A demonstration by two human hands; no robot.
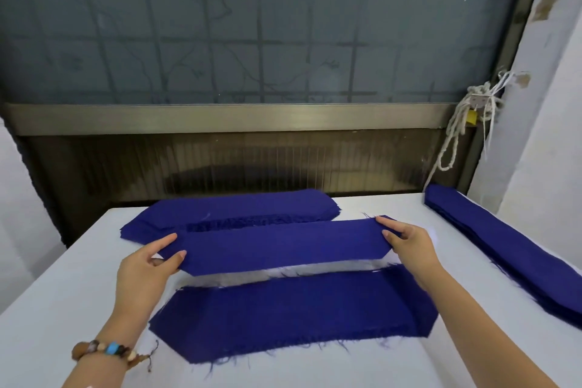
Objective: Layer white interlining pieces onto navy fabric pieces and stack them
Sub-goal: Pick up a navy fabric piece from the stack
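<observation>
The left hand (151, 264) and right hand (406, 239) pinch the ends of a navy piece (277, 242). Likely next: lay it squarely on the 6 o'clock stack (293, 315).

I saw a long navy strip (277, 242) with clipped corners held flat over a sliver of white interlining (283, 274), behind the frayed near stack (293, 315), with a back stack (230, 209) and a right stack (504, 249) apart.

Open white table (78, 309) along the left edge, far navy stack (233, 211) filling the back, long navy stack (504, 249) lining the right, navy piece (277, 246) stretched across the middle, near navy stack (289, 318) just in front
</observation>
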